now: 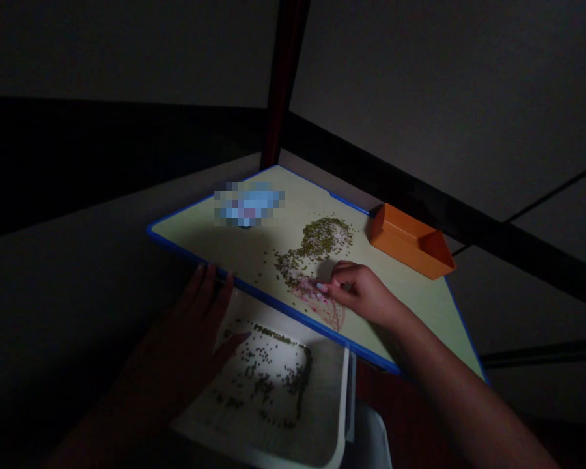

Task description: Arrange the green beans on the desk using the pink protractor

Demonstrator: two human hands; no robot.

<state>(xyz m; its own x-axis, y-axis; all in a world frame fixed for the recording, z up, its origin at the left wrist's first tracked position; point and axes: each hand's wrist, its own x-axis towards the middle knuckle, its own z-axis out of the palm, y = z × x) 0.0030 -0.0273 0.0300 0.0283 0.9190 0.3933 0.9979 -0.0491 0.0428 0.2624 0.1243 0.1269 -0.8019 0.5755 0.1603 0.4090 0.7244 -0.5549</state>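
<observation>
Small greenish beans, like mung beans (325, 236), lie in a loose pile on a pale board (449, 312) with a blue rim, trailing toward its near edge. My right hand (359, 290) rests low over the near end of this trail, beside a pink-red drawing (332, 312). Its fingers are curled and the thumb is close to them; anything pinched there is too small to make out. In shadow, my left hand (200, 326) has its fingers stretched to the board's near rim, thumb over a white bin (344, 391). More beans are scattered on the bin's floor.
An orange open tray (405, 251) stands at the board's right far edge. A blurred blue item (251, 205) lies toward the far left. Dim walls meet behind the board's far corner. Another pale container (371, 436) is partly visible below, beside the bin.
</observation>
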